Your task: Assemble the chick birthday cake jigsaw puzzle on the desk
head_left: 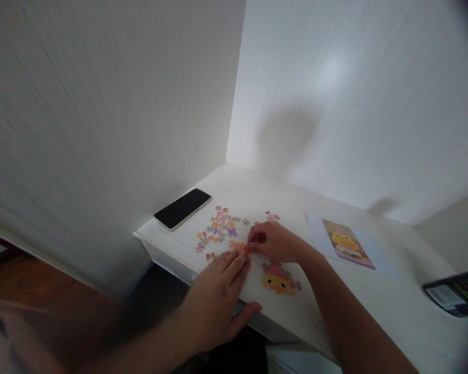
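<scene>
My left hand (pixel 222 291) lies flat at the table's front edge, fingers stretched and thumb apart, its fingertips by a small cluster of orange puzzle pieces (pixel 237 245). Just beyond those fingertips, my right hand (pixel 275 241) has thumb and index finger pinched together at the same cluster; what sits between them is too small to make out. Loose puzzle pieces (pixel 218 227) in purple, orange and pink lie spread left of the right hand. A partly joined puzzle (pixel 277 280), with a yellow face and pink hat, rests below the right wrist.
A black-screened phone (pixel 183 209) lies at the table's left by the wall. To the right is a white sheet with a printed picture (pixel 347 243) of a yellow figure. A dark object with a label (pixel 456 293) stands at the far right. White walls (pixel 335 130) border the table (pixel 253 182).
</scene>
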`<state>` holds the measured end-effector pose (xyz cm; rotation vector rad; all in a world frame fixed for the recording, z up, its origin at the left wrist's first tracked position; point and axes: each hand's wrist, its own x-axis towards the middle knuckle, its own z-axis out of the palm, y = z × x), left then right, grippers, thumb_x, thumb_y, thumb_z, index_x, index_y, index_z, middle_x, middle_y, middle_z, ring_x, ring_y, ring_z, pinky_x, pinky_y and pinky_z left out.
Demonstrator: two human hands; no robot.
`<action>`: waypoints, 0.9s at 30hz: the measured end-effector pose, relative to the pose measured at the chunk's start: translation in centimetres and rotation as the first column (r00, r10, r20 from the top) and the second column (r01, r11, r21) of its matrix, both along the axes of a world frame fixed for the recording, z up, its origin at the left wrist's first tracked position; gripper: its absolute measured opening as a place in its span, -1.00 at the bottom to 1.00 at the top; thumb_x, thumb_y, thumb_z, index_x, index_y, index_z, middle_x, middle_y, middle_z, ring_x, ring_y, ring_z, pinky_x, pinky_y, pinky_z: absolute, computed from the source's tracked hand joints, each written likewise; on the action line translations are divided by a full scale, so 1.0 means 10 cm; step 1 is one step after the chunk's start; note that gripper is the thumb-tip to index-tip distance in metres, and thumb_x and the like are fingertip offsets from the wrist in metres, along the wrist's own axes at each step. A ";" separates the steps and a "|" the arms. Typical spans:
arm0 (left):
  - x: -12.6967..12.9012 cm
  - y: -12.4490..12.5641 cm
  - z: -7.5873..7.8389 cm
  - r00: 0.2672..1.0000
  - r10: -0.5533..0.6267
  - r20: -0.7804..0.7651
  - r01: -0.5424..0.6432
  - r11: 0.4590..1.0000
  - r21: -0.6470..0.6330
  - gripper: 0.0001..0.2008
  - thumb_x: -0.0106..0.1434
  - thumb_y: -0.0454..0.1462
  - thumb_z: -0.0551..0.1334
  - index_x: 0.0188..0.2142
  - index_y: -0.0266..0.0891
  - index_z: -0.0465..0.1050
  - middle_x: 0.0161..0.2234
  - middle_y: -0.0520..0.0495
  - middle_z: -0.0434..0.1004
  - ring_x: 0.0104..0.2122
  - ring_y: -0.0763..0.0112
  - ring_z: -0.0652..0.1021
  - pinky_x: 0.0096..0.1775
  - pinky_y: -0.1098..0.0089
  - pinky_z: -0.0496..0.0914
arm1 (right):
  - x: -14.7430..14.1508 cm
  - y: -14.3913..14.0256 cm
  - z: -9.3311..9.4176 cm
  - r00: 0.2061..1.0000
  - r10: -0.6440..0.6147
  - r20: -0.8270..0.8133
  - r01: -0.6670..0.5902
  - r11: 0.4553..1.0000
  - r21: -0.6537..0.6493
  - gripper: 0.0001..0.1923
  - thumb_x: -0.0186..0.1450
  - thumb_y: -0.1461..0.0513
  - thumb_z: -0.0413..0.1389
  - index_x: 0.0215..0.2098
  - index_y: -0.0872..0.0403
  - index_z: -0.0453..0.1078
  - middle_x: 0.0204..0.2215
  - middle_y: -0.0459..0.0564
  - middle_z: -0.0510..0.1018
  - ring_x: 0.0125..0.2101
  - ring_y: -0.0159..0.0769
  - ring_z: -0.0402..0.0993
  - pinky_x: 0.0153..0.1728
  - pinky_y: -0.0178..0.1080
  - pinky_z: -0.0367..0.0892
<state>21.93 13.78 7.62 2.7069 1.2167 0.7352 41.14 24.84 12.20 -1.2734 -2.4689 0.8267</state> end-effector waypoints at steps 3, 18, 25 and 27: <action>0.01 0.00 0.01 1.000 0.001 0.002 -0.001 1.000 0.001 -0.36 0.26 0.01 0.16 0.20 -0.35 0.24 0.20 -0.34 0.29 0.18 -0.07 0.32 0.15 -0.05 0.31 | 0.00 0.01 -0.02 1.000 -0.002 0.016 0.002 1.000 0.029 -0.91 0.14 0.24 0.19 -0.50 0.09 0.47 -0.58 -0.09 0.51 -0.55 -0.41 0.36 -0.51 -0.33 0.23; 0.00 0.00 0.02 1.000 -0.005 0.025 0.005 1.000 -0.002 -0.37 0.26 -0.01 0.17 0.18 -0.38 0.25 0.16 -0.32 0.35 0.16 -0.03 0.34 0.16 -0.02 0.29 | 0.03 0.00 -0.01 0.996 0.015 0.087 -0.016 1.000 0.005 -0.93 0.14 0.23 0.19 -0.48 0.07 0.45 -0.57 -0.09 0.50 -0.56 -0.42 0.34 -0.53 -0.33 0.20; 0.01 -0.01 0.04 1.000 -0.010 0.014 0.010 1.000 -0.017 -0.36 0.26 -0.01 0.17 0.19 -0.40 0.24 0.18 -0.32 0.32 0.18 -0.03 0.30 0.18 0.00 0.27 | -0.01 0.01 -0.01 0.990 -0.049 0.129 0.043 0.998 0.049 -0.86 0.14 0.18 0.21 -0.51 0.08 0.45 -0.56 -0.08 0.50 -0.55 -0.41 0.33 -0.52 -0.33 0.18; 0.01 -0.01 0.05 1.000 -0.005 0.013 0.006 1.000 -0.028 -0.37 0.25 -0.02 0.19 0.18 -0.39 0.25 0.17 -0.30 0.33 0.18 -0.02 0.31 0.19 0.00 0.25 | -0.01 0.02 0.00 0.984 -0.067 0.168 0.056 0.996 0.070 -0.80 0.14 0.13 0.21 -0.53 0.09 0.45 -0.55 -0.06 0.51 -0.54 -0.40 0.33 -0.51 -0.32 0.17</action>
